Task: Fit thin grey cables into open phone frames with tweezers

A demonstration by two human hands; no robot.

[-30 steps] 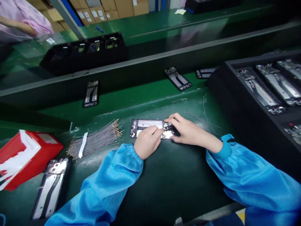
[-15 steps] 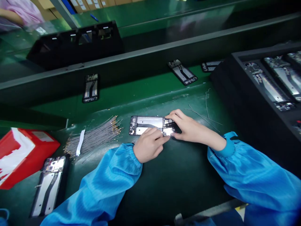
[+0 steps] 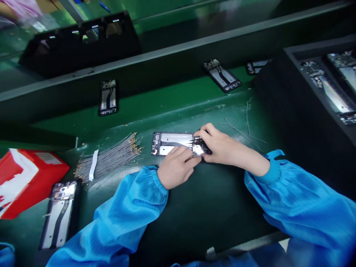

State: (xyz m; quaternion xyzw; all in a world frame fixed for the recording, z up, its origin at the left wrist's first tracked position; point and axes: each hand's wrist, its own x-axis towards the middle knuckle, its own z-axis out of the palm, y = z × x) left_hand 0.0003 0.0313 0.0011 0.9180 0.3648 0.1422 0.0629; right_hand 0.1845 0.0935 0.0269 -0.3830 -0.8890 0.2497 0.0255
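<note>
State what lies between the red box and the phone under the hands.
In the head view, a bundle of thin grey cables lies between the red box and that opened phone.

The phone frame [image 3: 178, 137] shows smooth, silvery metal. The counter [image 3: 172, 116] is smooth, faintly glossy; near its left edge, the red box [image 3: 47, 172] has a plastic-like sheen. The sleeves [image 3: 122, 215] are satiny cloth, the black tray [image 3: 283, 111] matt.

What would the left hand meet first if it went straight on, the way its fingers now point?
The left hand would probably meet the thumb of the right hand first, by the near edge of the opened phone; depth is unclear in this view.
</note>
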